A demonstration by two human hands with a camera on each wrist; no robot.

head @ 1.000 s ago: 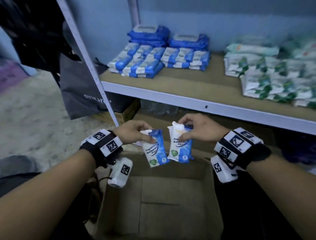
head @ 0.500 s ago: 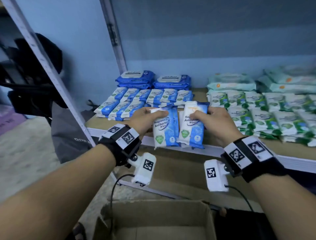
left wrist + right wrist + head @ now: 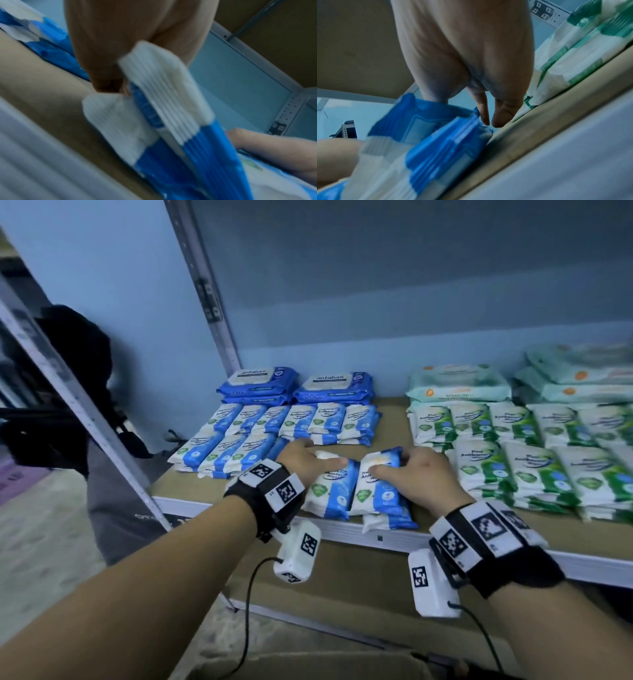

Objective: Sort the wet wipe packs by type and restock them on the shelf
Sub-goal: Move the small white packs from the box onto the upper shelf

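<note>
Shelf [image 3: 387, 419] board is tan, blue packs stacked left, green packs [image 3: 534, 460] right. Left hand [image 3: 305, 462] and right hand [image 3: 414, 477] each grip a blue-and-white pack [image 3: 329, 491], [image 3: 380, 484] with curled fingers, side by side at the front edge, white crimped ends.

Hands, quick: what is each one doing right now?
Left hand: grips small blue-and-white plastic wipe packs on the brown shelf board.
Right hand: holds the neighbouring blue-and-white wipe packs.
</note>
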